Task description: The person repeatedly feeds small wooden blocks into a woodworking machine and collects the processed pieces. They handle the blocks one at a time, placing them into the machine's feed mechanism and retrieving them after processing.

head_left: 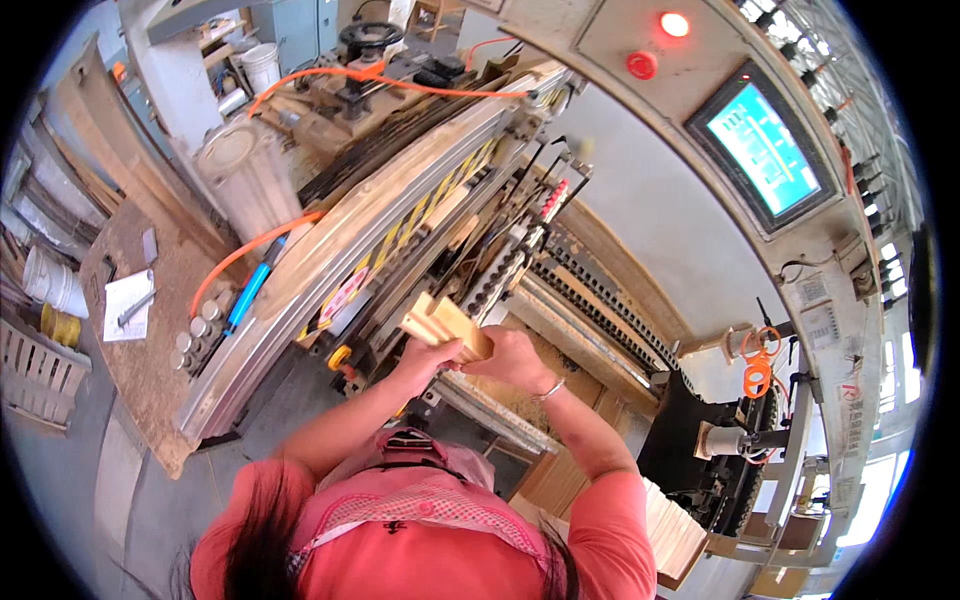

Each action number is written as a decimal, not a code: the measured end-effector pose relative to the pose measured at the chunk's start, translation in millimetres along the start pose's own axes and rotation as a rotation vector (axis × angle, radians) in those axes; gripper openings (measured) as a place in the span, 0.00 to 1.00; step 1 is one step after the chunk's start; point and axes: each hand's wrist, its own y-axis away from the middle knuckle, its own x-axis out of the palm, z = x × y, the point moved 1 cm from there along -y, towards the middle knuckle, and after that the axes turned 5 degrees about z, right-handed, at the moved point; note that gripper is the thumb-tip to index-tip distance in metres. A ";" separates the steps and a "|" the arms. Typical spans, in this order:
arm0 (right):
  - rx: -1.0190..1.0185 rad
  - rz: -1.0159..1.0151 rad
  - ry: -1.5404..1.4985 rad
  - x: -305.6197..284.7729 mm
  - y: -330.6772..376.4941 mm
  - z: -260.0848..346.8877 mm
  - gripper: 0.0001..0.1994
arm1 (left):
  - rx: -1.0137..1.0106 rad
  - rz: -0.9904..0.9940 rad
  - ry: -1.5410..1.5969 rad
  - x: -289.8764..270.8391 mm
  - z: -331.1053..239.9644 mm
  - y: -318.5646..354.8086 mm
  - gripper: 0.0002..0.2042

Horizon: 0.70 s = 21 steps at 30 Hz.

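A small bundle of pale wooden strips (pixel 445 322) is held between my two hands, in front of the machine's chain feed. My left hand (pixel 430 362) grips the bundle's near left side, fingers closed round it. From the right, my right hand (pixel 508 358) wraps the other side. The strips' ends point up and away, a little uneven with one another. Just beyond them runs the toothed chain conveyor (pixel 500 262) of the machine. Parts of the fingers are hidden behind the wood.
A control panel with a lit screen (pixel 768 150) and a red button (pixel 641 66) stands at upper right. Stacked wooden strips (pixel 672 535) lie at lower right. To the left, a worktable (pixel 140 385) holds paper and a blue pen-shaped tool (pixel 247 298). An orange hose (pixel 420 88) crosses the machine.
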 end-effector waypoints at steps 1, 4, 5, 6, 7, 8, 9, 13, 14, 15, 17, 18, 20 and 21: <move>0.050 0.050 -0.080 2.0 2.2 3.2 0.24 | -0.009 0.004 0.012 -4.0 -0.6 4.2 0.13; 0.036 0.002 -0.093 12.1 5.6 2.7 0.24 | 0.019 0.003 -0.053 -2.0 -3.7 8.7 0.11; 0.031 -0.014 -0.084 14.0 4.0 4.7 0.24 | 0.047 0.013 -0.074 -0.3 -7.4 11.0 0.11; 0.052 -0.018 -0.118 14.7 5.7 7.3 0.23 | 0.077 0.022 -0.096 0.8 -10.3 13.5 0.12; 0.000 -0.029 -0.090 12.4 2.8 7.6 0.23 | 0.115 0.037 -0.123 2.2 -14.3 11.6 0.12; -0.053 -0.040 -0.062 9.7 -0.5 7.0 0.22 | 0.088 0.054 -0.162 -2.7 -13.4 9.0 0.12; -0.108 -0.049 -0.033 5.8 -4.8 6.2 0.22 | 0.081 0.034 -0.141 -8.9 -9.2 7.5 0.12; 0.018 0.033 -0.067 -39.4 -47.2 -6.1 0.18 | 0.107 -0.132 -0.006 -15.9 -9.8 10.9 0.13; 0.051 -0.013 0.040 -50.1 -61.2 -19.5 0.17 | 0.099 -0.174 -0.095 -15.5 -8.7 12.2 0.13; 0.026 -0.049 0.120 -63.8 -75.7 -30.7 0.17 | 0.092 -0.218 -0.183 -16.5 -7.7 13.6 0.14; -0.028 -0.125 0.380 -79.1 -114.9 -70.1 0.18 | 0.185 -0.276 -0.323 -31.6 16.9 10.0 0.15; 0.046 -0.136 0.410 -86.5 -130.9 -79.0 0.18 | 0.177 -0.332 -0.382 -28.5 17.1 17.5 0.14; 0.123 -0.139 0.467 -94.9 -166.8 -112.8 0.18 | 0.308 -0.404 -0.376 -20.7 18.5 20.5 0.13; 0.146 -0.175 0.471 -97.9 -184.6 -133.1 0.20 | 0.369 -0.434 -0.369 -18.0 19.8 19.0 0.12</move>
